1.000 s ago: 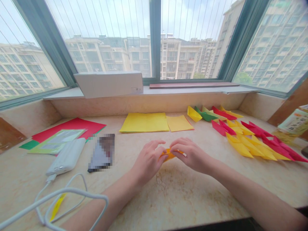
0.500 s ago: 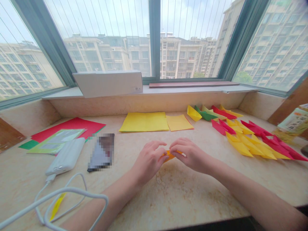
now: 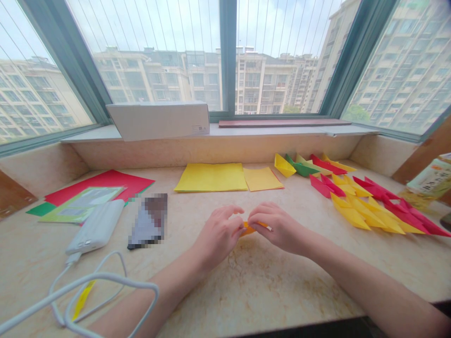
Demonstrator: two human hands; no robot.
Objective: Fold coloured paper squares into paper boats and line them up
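Observation:
A small folded piece of orange-yellow paper (image 3: pixel 248 229) is pinched between both hands above the middle of the counter, mostly covered by the fingers. My left hand (image 3: pixel 222 231) grips its left end with thumb and fingers. At the other end, my right hand (image 3: pixel 272 221) has its fingers closed on the paper's edge. Beyond the hands lie a stack of yellow paper sheets (image 3: pixel 213 178) and a smaller pile of orange-yellow paper squares (image 3: pixel 263 179). To the right stand several folded paper boats, among them yellow boats (image 3: pixel 366 213), a green boat (image 3: pixel 303 168) and dark pink boats (image 3: pixel 326 186).
On the left, a white power bank (image 3: pixel 97 226) with a looping white cable (image 3: pixel 105 277) lies near a pixelated object (image 3: pixel 150 220) and red sheets (image 3: pixel 105 185). A white box (image 3: pixel 158 120) rests on the sill. A clear container (image 3: pixel 428 180) stands far right.
Both hands stay in nearly the same place on the folded paper, with only slight finger movement. The view has shifted very slightly.

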